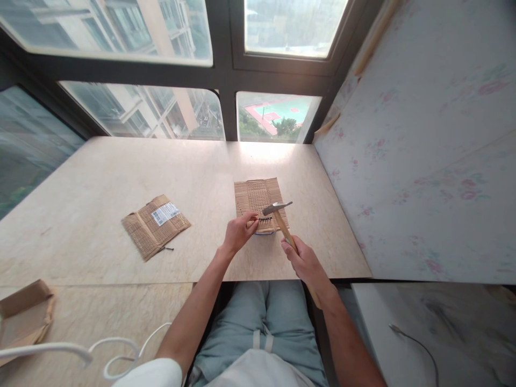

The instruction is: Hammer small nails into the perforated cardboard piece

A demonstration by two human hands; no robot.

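Observation:
My right hand (300, 258) is wrapped round the wooden handle of a claw-less hammer (284, 228), its metal head raised just over a piece of corrugated cardboard (258, 191). The thumb and fingers of my left hand (242, 231) are pinched together at the cardboard's near side. Whatever is between them is too small to make out. Beside those fingertips stands a short row of dark nails (265, 219) in the cardboard. Rows of small marks or holes cover the middle of the sheet. A blue-edged object (265, 233) shows partly from beneath it.
To the left lies a folded cardboard piece (141, 231) with a white label, a loose dark nail (169, 249) near it. An open cardboard box (26, 312) and a white cable (116, 344) are at lower left. Windows border the back, a papered wall (427, 150) the right.

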